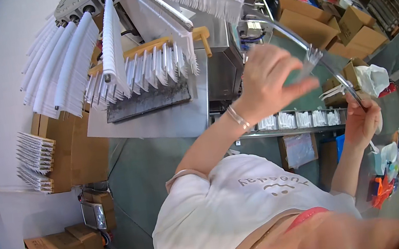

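My right hand is closed around the near end of a long shiny rod, which slopes up and away to the left. Small white pieces hang on the rod just beyond those fingers. A cluster of thin, clear-looking pieces sits farther along it. Beside that cluster is my left hand, with a bracelet at the wrist. Its thumb and forefinger are apart and slightly blurred. Something pale and smeared shows in the gap between them; whether they touch it is unclear.
To the left, a machine rack carries several rods lined with thin white pieces. Below it, a wooden-handled holder with similar rows stands on a metal table. A low rail holds white bundles. Cardboard boxes stand at right.
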`<control>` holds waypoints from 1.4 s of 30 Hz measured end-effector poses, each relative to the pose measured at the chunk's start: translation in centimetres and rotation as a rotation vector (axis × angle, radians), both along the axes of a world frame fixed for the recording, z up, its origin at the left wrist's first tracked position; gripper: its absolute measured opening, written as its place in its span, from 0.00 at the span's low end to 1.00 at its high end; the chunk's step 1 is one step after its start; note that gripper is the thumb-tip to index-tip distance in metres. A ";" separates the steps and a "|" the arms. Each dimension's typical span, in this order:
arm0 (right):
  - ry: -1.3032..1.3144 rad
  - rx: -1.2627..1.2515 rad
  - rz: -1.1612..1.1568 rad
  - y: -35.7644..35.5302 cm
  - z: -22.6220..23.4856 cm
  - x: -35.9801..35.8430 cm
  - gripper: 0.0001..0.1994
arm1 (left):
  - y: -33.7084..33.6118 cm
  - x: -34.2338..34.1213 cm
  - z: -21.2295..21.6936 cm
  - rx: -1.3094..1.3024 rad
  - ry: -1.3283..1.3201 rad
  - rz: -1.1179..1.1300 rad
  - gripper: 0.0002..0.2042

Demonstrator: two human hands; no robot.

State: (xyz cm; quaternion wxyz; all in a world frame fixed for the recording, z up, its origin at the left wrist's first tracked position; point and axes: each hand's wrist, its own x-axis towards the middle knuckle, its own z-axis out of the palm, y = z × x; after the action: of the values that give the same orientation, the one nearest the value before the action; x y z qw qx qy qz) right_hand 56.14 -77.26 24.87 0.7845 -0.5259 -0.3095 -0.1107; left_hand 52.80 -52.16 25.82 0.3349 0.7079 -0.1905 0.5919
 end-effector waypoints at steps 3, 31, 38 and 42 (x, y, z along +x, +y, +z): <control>0.066 0.039 0.143 -1.3 -0.8 0.2 0.17 | -1.1 -2.1 -3.5 -0.182 0.377 -0.387 0.13; -1.248 -0.642 0.433 31.5 -4.9 -31.8 0.19 | 24.4 -29.7 -7.9 -0.390 0.411 0.602 0.07; -1.033 -0.611 0.171 36.9 -5.8 -32.4 0.19 | 31.1 -30.8 -8.3 -0.403 0.256 0.303 0.22; -0.915 -0.557 0.164 37.3 -6.6 -29.9 0.19 | 34.8 -32.2 -14.3 -0.336 0.260 0.092 0.33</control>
State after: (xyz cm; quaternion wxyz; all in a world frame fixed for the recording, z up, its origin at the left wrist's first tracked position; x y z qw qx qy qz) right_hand 26.22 -40.01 18.26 0.4067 -0.5860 -0.6771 -0.1808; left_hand 20.61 -17.40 11.53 0.4424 0.7206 -0.0120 0.5338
